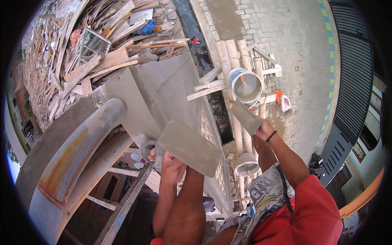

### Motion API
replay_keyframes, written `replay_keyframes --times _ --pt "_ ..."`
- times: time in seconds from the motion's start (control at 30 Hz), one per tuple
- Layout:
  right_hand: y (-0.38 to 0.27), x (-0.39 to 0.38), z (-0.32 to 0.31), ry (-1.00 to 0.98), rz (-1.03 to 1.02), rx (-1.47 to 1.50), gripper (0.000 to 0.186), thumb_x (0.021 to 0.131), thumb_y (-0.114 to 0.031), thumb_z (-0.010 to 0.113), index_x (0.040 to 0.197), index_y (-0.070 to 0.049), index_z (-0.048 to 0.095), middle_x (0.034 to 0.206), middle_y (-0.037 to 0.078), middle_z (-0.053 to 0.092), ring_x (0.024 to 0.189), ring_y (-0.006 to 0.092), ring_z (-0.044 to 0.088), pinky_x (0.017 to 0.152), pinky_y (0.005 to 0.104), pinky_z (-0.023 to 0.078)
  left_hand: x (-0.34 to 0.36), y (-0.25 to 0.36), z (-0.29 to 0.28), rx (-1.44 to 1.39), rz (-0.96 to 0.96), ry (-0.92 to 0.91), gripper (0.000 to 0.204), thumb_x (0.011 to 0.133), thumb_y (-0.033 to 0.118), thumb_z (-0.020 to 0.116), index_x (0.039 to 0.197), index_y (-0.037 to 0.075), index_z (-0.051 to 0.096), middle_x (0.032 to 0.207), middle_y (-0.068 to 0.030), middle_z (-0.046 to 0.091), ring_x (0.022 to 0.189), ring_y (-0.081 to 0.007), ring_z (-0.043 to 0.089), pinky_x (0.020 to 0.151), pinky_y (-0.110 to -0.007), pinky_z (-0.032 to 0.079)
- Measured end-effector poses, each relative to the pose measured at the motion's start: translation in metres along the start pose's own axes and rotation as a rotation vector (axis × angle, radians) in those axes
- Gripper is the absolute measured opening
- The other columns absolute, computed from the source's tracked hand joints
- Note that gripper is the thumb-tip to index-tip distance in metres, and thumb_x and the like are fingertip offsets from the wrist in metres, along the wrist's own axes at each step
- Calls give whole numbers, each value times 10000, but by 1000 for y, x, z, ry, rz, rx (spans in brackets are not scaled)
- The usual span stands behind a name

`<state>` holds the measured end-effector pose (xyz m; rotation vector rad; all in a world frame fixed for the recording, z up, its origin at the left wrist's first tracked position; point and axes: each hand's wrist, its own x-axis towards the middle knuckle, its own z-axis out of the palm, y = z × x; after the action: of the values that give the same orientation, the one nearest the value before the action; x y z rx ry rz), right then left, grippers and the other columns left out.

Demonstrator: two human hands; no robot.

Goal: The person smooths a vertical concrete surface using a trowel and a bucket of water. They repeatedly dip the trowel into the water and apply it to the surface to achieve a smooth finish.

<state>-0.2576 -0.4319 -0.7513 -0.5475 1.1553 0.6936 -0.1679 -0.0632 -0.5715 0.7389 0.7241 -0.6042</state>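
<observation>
My left hand is closed under the left end of a grey rectangular plastering hawk; its handle is hidden beneath the plate. The hawk lies flat beside the corner of a smooth grey plastered wall. My right hand grips a smaller grey plastering float, tilted, over the bamboo poles. Just beyond the float stands a white and blue bucket with grey mix and a wooden-handled tool inside. Next to my left fingers is a short grey round pipe end.
Bamboo scaffolding runs along a narrow ditch. A second bucket stands near my knee. At left are a thick curved pipe and a wooden ladder. Scrap wood lies far left, paving far right.
</observation>
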Motion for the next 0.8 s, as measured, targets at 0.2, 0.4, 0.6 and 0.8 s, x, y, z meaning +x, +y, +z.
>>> replay_keyframes --times 0.2,0.4,0.6,0.8 --pt "-15 -1 -20 32 -56 -114 453 956 -176 535 1380 -42 447 1123 41 617 917 128 630 706 336 552 2 2 1 65 -5 -9 530 859 101 709 1303 -16 443 1223 -108 593 1128 -219 578 982 -379 446" --pt "-49 6 -18 2 -151 -401 572 882 -128 646 1402 -30 429 1112 52 605 897 136 623 700 325 548 -32 20 33 363 49 61 566 853 125 725 1322 2 433 1212 -89 582 1132 -182 551 993 -355 419" --pt "-150 73 6 174 -620 -1057 496 754 -37 664 1232 -11 533 1021 108 612 870 223 627 761 345 527 -57 80 79 891 -139 -47 521 858 39 677 1298 -6 402 1238 -88 536 1167 -176 514 1005 -345 395" --pt "-207 144 56 543 -954 -1700 375 758 16 589 1122 -61 541 1059 225 538 973 401 580 852 472 491 -34 64 100 845 -160 -141 468 907 86 647 1283 5 380 1179 -102 541 1113 -164 533 949 -322 424"
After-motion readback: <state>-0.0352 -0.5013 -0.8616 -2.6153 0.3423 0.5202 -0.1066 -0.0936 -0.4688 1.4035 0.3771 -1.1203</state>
